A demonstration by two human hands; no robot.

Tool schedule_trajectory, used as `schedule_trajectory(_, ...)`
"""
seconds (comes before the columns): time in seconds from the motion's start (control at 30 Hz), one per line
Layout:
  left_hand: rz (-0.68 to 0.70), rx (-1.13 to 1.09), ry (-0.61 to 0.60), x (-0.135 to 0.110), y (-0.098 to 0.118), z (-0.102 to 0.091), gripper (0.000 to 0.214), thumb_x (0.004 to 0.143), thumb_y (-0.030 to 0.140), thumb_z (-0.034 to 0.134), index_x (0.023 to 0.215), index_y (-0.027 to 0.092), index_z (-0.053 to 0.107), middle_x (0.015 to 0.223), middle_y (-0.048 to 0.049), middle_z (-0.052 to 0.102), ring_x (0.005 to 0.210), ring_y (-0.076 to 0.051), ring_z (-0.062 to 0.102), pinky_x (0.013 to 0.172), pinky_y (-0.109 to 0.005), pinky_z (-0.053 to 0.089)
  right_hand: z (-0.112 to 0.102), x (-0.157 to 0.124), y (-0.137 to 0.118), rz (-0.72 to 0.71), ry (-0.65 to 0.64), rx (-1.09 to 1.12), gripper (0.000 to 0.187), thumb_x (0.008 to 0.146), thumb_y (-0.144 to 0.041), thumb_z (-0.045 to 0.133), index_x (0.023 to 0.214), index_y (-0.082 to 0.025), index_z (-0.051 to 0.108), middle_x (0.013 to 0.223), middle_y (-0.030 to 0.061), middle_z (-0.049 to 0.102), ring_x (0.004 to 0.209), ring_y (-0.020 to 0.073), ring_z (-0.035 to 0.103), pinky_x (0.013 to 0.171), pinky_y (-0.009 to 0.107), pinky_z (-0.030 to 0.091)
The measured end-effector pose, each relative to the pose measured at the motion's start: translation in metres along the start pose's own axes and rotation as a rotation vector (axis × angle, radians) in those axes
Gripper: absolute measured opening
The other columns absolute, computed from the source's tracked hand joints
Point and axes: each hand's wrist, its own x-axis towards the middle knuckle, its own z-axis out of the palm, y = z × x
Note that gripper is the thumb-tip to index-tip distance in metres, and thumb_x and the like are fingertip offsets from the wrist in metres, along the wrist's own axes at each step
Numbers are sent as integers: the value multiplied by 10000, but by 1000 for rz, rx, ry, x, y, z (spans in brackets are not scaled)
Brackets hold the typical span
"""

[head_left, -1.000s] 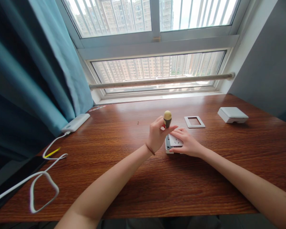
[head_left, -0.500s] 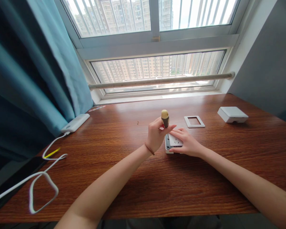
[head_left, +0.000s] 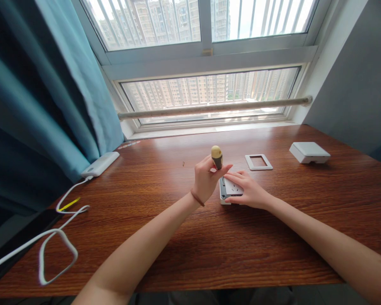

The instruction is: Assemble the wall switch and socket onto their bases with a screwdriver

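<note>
My left hand is wrapped round a screwdriver with a yellow and black handle, held nearly upright. Its lower part slants down toward the left edge of a white wall socket; I cannot tell whether the tip touches a screw. My right hand grips the socket from the right, fingers across its top and thumb at its near side, against the table. Part of the socket's face and its grey left edge show between the hands.
Behind the socket lies a white square frame, with a white box farther right. A small screw is left of my hand. At the far left are a white power bank, its white cable and a yellow strip.
The screwdriver handle and my left hand have shifted slightly left, and the handle leans a little more. My right hand and the socket have stayed in place.
</note>
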Motion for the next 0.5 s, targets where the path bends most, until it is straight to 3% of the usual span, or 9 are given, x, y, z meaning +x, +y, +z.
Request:
schedule_trajectory(0.3,-49,-19,-19,-1,-5,4,315,735,423,608,587,162,514,576,23,518,544,-95,452,545,-218,372,1,0,2,-1,-3,7,727,674,-538,637,1292,-215,430,1273,86,495,1105,279,411,952,445,346)
schedule_trajectory(0.5,-63,40,71,1,-7,4,435,614,459,704,506,168,400,552,38,437,527,-85,391,519,-218,346,3,-1,3,22,-13,8,744,666,-544,641,1286,-186,439,1261,101,501,1093,282,415,946,443,354)
